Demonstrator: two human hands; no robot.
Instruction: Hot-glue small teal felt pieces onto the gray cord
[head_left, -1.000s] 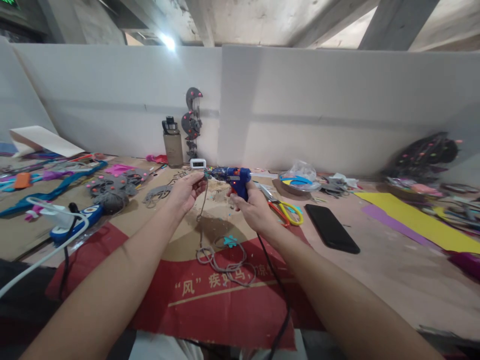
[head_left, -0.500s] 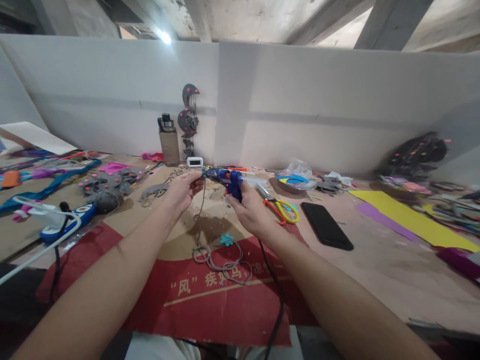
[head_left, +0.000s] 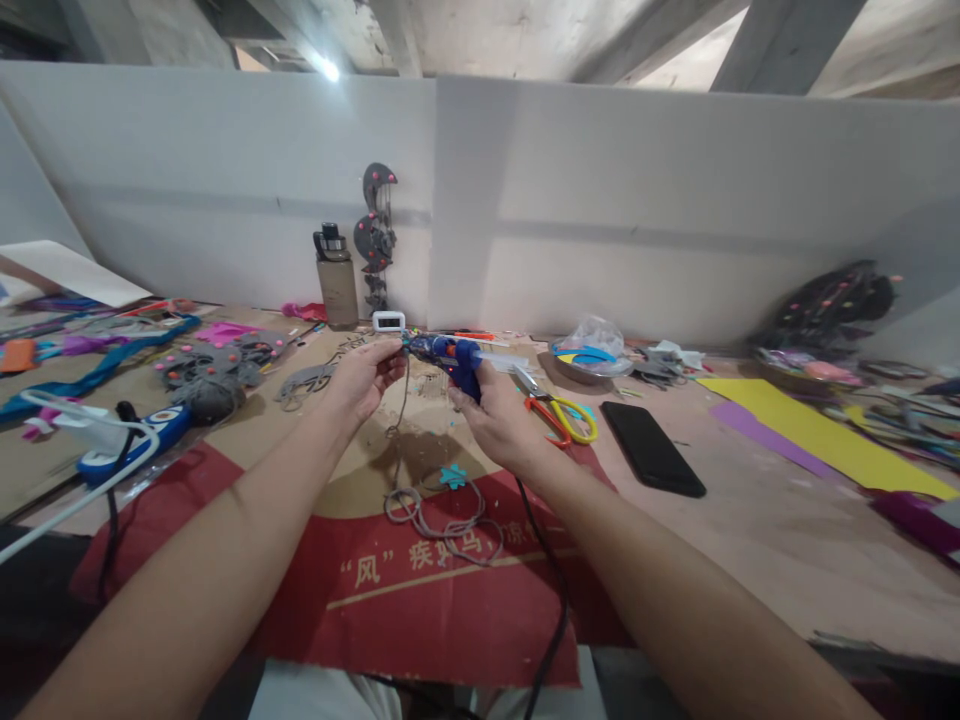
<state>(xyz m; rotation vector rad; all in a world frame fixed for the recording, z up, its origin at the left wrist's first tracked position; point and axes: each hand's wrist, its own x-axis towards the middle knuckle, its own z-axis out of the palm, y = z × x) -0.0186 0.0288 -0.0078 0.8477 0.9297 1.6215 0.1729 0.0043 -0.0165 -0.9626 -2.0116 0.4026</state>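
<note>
My right hand (head_left: 495, 415) is wrapped round a blue hot glue gun (head_left: 463, 365), with a clear glue stick (head_left: 499, 360) coming out of its back end. The nozzle points left, at the fingertips of my left hand (head_left: 371, 378). Those fingers are pinched on a grey cord (head_left: 406, 395), and a small teal piece shows at their tips, partly hidden by the nozzle. From there the cord hangs down and lies in loose loops on the red and brown cardboard (head_left: 450, 630). Beside the loops lies a teal snowflake-like cutout (head_left: 453, 477).
Scissors (head_left: 559, 415) with yellow and orange handles and a black phone (head_left: 652, 448) lie to the right. A bottle (head_left: 337, 285) and small white clock (head_left: 388, 321) stand behind. At left are a blue power strip (head_left: 169, 430) and grey yarn (head_left: 214, 398). The glue gun's black cable (head_left: 556, 580) runs down.
The view has shifted very slightly. Both hands keep their hold, with the glue gun's nozzle still at the left fingertips.
</note>
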